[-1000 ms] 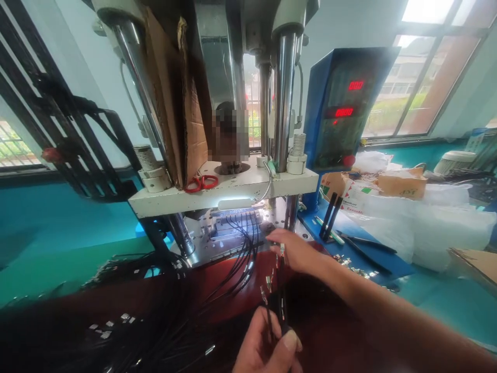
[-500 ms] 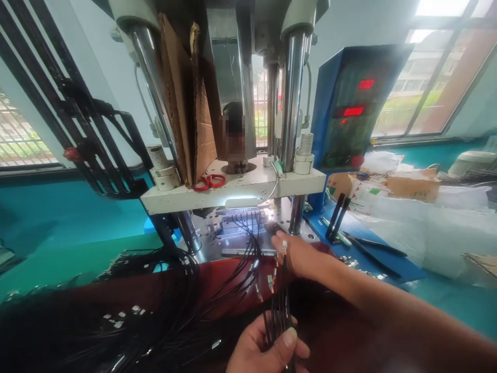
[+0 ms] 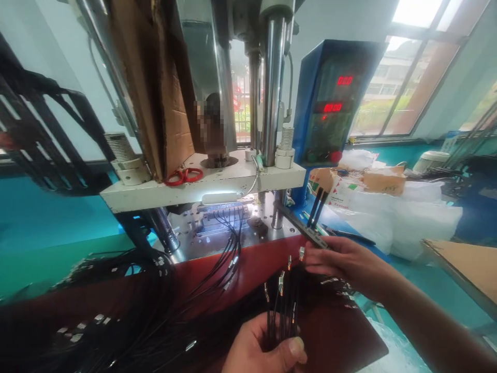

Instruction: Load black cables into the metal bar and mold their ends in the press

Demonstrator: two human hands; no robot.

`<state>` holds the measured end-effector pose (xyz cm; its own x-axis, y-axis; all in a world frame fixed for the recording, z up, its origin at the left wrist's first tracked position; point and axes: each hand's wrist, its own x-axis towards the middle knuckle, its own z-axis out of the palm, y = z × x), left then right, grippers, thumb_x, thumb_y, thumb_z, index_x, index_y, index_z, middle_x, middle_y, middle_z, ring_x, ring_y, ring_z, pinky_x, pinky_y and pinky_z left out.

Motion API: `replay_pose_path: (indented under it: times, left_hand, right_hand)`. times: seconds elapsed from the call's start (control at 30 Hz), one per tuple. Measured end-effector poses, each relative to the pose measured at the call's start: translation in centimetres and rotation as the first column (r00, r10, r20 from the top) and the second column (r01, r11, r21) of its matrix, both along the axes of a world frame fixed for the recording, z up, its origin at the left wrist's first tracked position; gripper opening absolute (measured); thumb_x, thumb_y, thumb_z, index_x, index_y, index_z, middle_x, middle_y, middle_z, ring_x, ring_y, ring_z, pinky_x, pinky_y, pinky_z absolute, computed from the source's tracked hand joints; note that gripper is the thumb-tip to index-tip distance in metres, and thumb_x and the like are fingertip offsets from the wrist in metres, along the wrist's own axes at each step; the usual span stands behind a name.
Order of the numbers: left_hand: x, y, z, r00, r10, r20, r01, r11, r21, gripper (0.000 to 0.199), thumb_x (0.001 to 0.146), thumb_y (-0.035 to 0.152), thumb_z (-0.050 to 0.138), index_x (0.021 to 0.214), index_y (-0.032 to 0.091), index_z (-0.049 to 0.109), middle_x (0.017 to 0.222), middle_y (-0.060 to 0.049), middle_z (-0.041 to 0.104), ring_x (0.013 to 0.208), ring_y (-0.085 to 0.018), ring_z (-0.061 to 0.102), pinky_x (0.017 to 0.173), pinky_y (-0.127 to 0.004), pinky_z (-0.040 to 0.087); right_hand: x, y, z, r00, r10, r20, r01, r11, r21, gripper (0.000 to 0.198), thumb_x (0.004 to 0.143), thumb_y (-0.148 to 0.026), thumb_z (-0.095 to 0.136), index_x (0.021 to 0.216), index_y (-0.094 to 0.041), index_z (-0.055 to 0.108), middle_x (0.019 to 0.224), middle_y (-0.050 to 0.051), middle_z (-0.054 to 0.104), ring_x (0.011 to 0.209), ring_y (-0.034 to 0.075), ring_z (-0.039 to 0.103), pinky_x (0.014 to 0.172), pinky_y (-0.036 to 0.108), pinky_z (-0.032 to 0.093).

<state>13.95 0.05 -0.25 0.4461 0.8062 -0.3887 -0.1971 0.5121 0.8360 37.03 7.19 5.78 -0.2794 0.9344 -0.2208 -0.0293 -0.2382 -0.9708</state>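
Low in the middle, my left hand [image 3: 267,347] is closed round a bunch of black cables [image 3: 282,318]. Their metal-tipped ends point upward at differing heights. My right hand [image 3: 341,259] grips one end of a long, flat metal bar [image 3: 301,225], which slants up and left toward the press's right post. In the lit press, several black cables [image 3: 235,230] run from the metal die [image 3: 217,221] down over the red-brown board [image 3: 256,259]. A small dark block [image 3: 257,224] sits on the press bed, right of the die.
A heap of black cables [image 3: 128,321] covers the left side. Red-handled scissors [image 3: 183,176] lie on the white press plate [image 3: 233,182]. Beyond the right post stand a blue control box [image 3: 330,103], upright black tweezers [image 3: 316,210] and white bags [image 3: 404,217]. Cardboard [image 3: 466,264] juts in at right.
My right hand has moved from the press bed to the right and toward me, now with the metal bar that lay before the die. The view has swung right; my left hand keeps its cables.
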Motion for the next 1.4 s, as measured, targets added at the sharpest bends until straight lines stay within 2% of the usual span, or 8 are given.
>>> replay_pose_path:
  times: [0.13,0.27,0.53,0.73,0.93,1.1,1.27,1.4]
  left_hand:
    - [1.0,0.2,0.1,0.997,-0.071,-0.031,0.071,0.997,-0.025,0.051,0.058,0.05,0.083,0.082,0.012,0.059,0.068,-0.006,0.067,0.055,-0.012,0.059,0.056,-0.024,0.041]
    - [2.1,0.5,0.0,0.994,-0.108,0.018,0.109,0.99,-0.092,0.042,0.064,0.042,0.081,0.081,0.013,0.056,0.071,-0.005,0.067,0.052,-0.012,0.06,0.054,-0.026,0.044]
    - [3.4,1.1,0.4,0.99,0.037,0.138,-0.012,0.984,-0.18,0.023,0.072,0.02,0.074,0.081,0.013,0.053,0.075,-0.007,0.066,0.062,-0.015,0.063,0.061,-0.03,0.048]
    - [3.9,1.6,1.0,0.982,0.061,0.176,-0.029,0.983,-0.18,0.016,0.082,0.024,0.065,0.086,0.014,0.053,0.07,-0.005,0.064,0.054,-0.012,0.058,0.052,-0.024,0.043]
    - [3.8,1.8,1.2,0.982,0.071,0.175,-0.023,0.964,-0.264,0.013,0.085,0.023,0.061,0.09,0.013,0.055,0.076,-0.008,0.067,0.057,-0.016,0.062,0.055,-0.027,0.047]
    - [3.6,1.5,1.5,0.983,0.08,0.168,-0.042,0.975,-0.218,0.011,0.082,0.017,0.062,0.088,0.012,0.055,0.078,-0.008,0.066,0.06,-0.015,0.062,0.057,-0.027,0.048]
    - [3.6,1.4,2.0,0.986,0.097,0.135,-0.077,0.986,-0.146,0.015,0.08,0.014,0.065,0.091,0.012,0.056,0.081,-0.008,0.066,0.062,-0.014,0.062,0.062,-0.028,0.049]
    - [3.3,1.4,2.2,0.99,0.076,0.123,-0.057,0.987,-0.15,0.013,0.083,0.017,0.062,0.093,0.012,0.055,0.083,-0.008,0.067,0.065,-0.015,0.064,0.065,-0.031,0.051]
  right_hand:
    - [-0.7,-0.5,0.9,0.999,-0.008,-0.052,0.011,0.999,0.052,0.028,0.086,-0.035,0.065,0.11,-0.021,0.066,0.108,0.007,0.071,0.104,0.023,0.065,0.097,0.038,0.047]
    - [-1.5,-1.1,-0.5,0.998,0.017,0.061,-0.023,0.996,0.088,0.033,0.084,-0.041,0.067,0.11,-0.02,0.068,0.113,0.009,0.07,0.107,0.025,0.063,0.098,0.043,0.045]
    - [-2.4,-1.7,-1.1,0.977,0.073,0.201,-0.116,0.971,0.211,0.036,0.087,-0.044,0.062,0.112,-0.018,0.066,0.114,0.008,0.069,0.111,0.025,0.061,0.1,0.043,0.044]
    - [-2.7,-1.9,-1.1,0.98,0.099,0.171,-0.131,0.974,0.184,0.034,0.086,-0.041,0.063,0.111,-0.018,0.066,0.108,0.008,0.07,0.108,0.026,0.062,0.098,0.045,0.045]
    - [-3.1,-2.2,-1.3,0.985,0.064,0.163,-0.093,0.98,0.178,0.034,0.086,-0.043,0.064,0.108,-0.018,0.066,0.105,0.007,0.07,0.106,0.026,0.063,0.097,0.044,0.046]
    - [-3.1,-2.3,-1.3,0.976,0.05,0.21,-0.101,0.965,0.243,0.028,0.087,-0.038,0.061,0.109,-0.02,0.065,0.108,0.006,0.069,0.103,0.024,0.064,0.091,0.039,0.049]
    - [-3.3,-2.4,-1.4,0.951,0.029,0.307,-0.114,0.958,0.263,0.022,0.089,-0.036,0.058,0.103,-0.02,0.064,0.094,0.003,0.068,0.085,0.02,0.064,0.075,0.032,0.05]
    - [-3.5,-2.4,-1.4,0.955,0.039,0.293,-0.122,0.956,0.267,0.02,0.089,-0.034,0.058,0.103,-0.02,0.063,0.092,0.002,0.067,0.083,0.019,0.063,0.071,0.03,0.049]
